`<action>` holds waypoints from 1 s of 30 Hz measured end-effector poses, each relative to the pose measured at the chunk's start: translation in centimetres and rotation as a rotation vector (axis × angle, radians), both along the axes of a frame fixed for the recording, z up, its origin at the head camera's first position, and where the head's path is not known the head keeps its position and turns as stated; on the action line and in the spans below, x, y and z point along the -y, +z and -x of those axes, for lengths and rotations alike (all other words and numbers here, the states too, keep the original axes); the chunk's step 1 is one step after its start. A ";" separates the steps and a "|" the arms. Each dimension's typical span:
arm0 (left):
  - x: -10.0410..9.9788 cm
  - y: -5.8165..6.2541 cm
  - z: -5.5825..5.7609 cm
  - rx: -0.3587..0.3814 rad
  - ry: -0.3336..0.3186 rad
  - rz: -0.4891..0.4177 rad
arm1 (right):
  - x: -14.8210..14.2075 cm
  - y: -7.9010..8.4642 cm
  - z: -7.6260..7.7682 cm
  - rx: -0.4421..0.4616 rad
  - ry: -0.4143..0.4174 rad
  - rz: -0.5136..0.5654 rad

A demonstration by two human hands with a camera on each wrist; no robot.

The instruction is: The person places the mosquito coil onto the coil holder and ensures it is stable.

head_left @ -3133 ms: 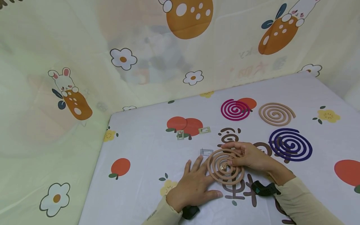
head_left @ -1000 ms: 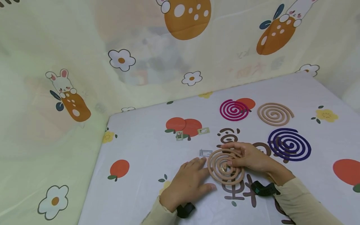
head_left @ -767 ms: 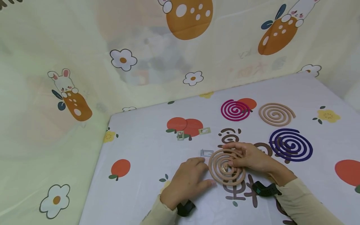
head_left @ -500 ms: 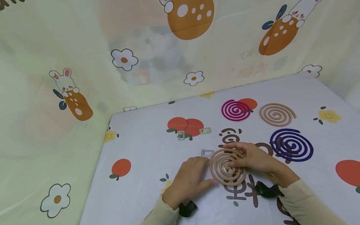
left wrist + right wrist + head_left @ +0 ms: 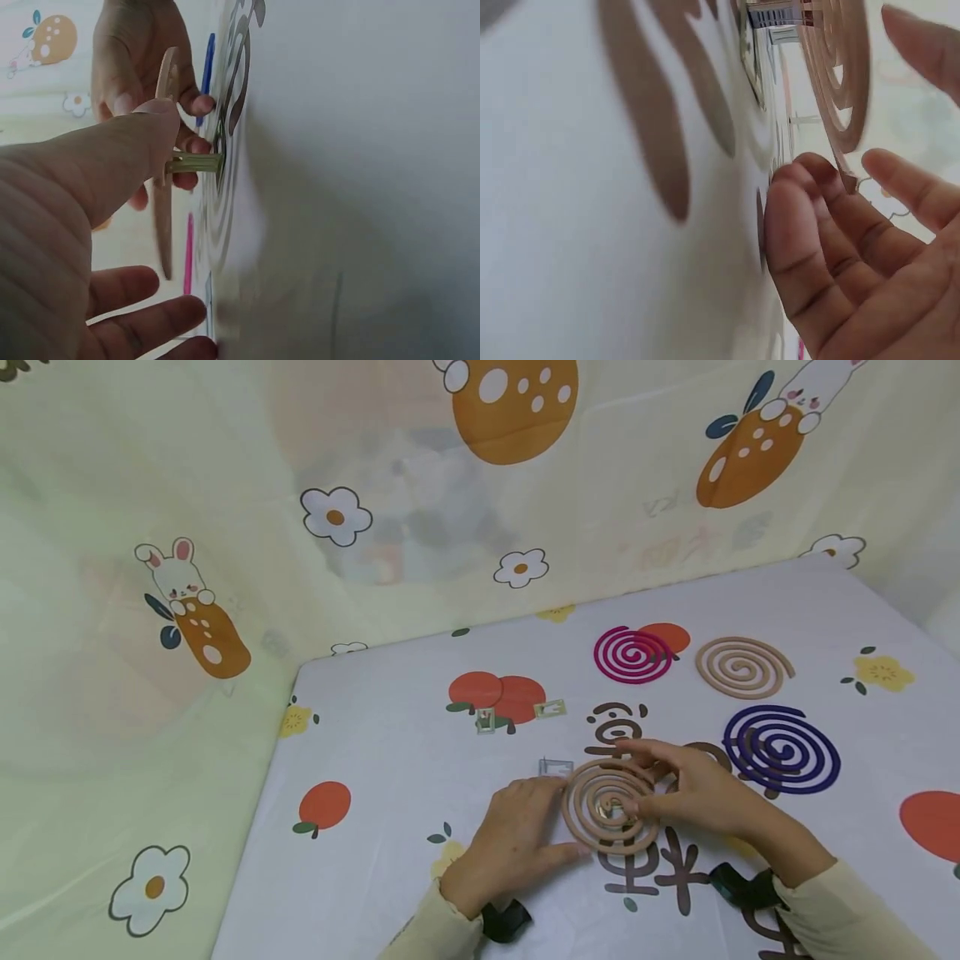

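A tan mosquito coil (image 5: 573, 814) sits level on a small metal stand (image 5: 196, 163), raised above the tablecloth. My left hand (image 5: 506, 839) is at the coil's left edge, fingers relaxed and thumb extended; whether the thumb touches the rim cannot be told. My right hand (image 5: 705, 789) stands at the right side, thumb and fingers spread apart. In the right wrist view, a gap shows between the right thumb (image 5: 926, 49) and the coil. Under the coil's centre, the head view shows only a glint of the stand.
Behind to the right lie a magenta coil (image 5: 600, 664), another tan coil (image 5: 705, 677) and a dark blue coil (image 5: 832, 768). Flat metal stands lie to the left: one by the coil (image 5: 556, 767), two farther back (image 5: 486, 721). A printed curtain (image 5: 420, 602) hangs behind the table.
My left hand has drawn its fingers back from beneath the coil to its left edge. My right hand has loosened its pinch and shifted slightly right, while the coil stays in place.
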State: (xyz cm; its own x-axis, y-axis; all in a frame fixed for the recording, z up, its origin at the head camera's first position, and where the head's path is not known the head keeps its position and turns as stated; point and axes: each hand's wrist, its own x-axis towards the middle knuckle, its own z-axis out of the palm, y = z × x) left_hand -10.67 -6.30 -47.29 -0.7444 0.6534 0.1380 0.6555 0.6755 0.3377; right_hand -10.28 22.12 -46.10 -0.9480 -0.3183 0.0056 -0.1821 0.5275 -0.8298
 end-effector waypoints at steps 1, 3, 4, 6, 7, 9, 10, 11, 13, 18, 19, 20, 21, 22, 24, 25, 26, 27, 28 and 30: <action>0.0 0.0 0.0 0.003 0.001 -0.007 | 0.0 0.0 -0.2 -0.013 0.001 -0.019; -0.1 -0.1 -0.1 0.008 0.000 -0.019 | -0.1 0.1 -0.5 -0.039 0.020 -0.048; -0.2 -0.1 -0.1 0.009 -0.004 -0.026 | -0.1 0.1 -0.7 -0.047 0.032 -0.056; -0.2 -0.2 -0.1 0.012 -0.007 -0.035 | -0.2 0.2 -1.1 -0.038 0.054 -0.062; -0.2 -0.2 -0.2 0.015 -0.008 -0.040 | -0.2 0.2 -1.2 -0.033 0.069 -0.061; -0.3 -0.2 -0.2 0.014 -0.008 -0.040 | -0.1 0.3 -1.5 -0.026 0.097 -0.060; -0.3 -0.2 -0.2 0.012 -0.008 -0.041 | 0.0 0.3 -1.6 -0.028 0.108 -0.076; -0.3 -0.2 -0.2 0.015 -0.007 -0.043 | 0.0 0.3 -1.7 -0.033 0.117 -0.095; -0.3 -0.2 -0.2 0.019 -0.005 -0.046 | 0.1 0.2 -1.8 -0.052 0.130 -0.136; -0.5 -0.3 -0.2 0.030 -0.006 -0.062 | 0.4 0.0 -1.8 -0.099 0.148 -0.191; -0.5 -0.3 -0.2 0.027 -0.007 -0.064 | 0.4 -0.1 -1.8 -0.105 0.149 -0.193; -0.5 -0.3 -0.1 0.021 -0.012 -0.068 | 0.4 -0.1 -1.8 -0.113 0.149 -0.192; -0.5 -0.3 -0.1 0.014 -0.017 -0.072 | 0.4 -0.2 -1.8 -0.119 0.147 -0.195; -0.5 -0.3 -0.1 0.008 -0.022 -0.077 | 0.4 -0.2 -1.7 -0.129 0.149 -0.192; -0.5 -0.3 0.0 0.003 -0.031 -0.094 | 0.3 -0.2 -1.7 -0.138 0.149 -0.187; -0.5 -0.3 0.0 0.006 -0.034 -0.106 | 0.3 -0.2 -1.7 -0.139 0.147 -0.185; -0.5 -0.4 0.0 0.008 -0.037 -0.118 | 0.2 -0.2 -1.6 -0.142 0.150 -0.180; -0.5 -0.4 0.0 0.015 -0.037 -0.131 | 0.2 -0.2 -1.6 -0.143 0.151 -0.179; -0.5 -0.4 0.1 0.020 -0.037 -0.142 | 0.2 -0.2 -1.6 -0.146 0.155 -0.174; -0.5 -0.4 0.1 0.030 -0.034 -0.162 | 0.2 -0.1 -1.5 -0.143 0.155 -0.176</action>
State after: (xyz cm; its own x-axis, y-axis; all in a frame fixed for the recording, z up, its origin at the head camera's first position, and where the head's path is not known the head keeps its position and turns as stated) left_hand -10.74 -5.77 -47.67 -0.7276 0.6492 0.2214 0.6650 0.5884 0.4600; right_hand -8.73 21.93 -46.21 -0.8813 -0.4677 0.0672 -0.3804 0.6179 -0.6881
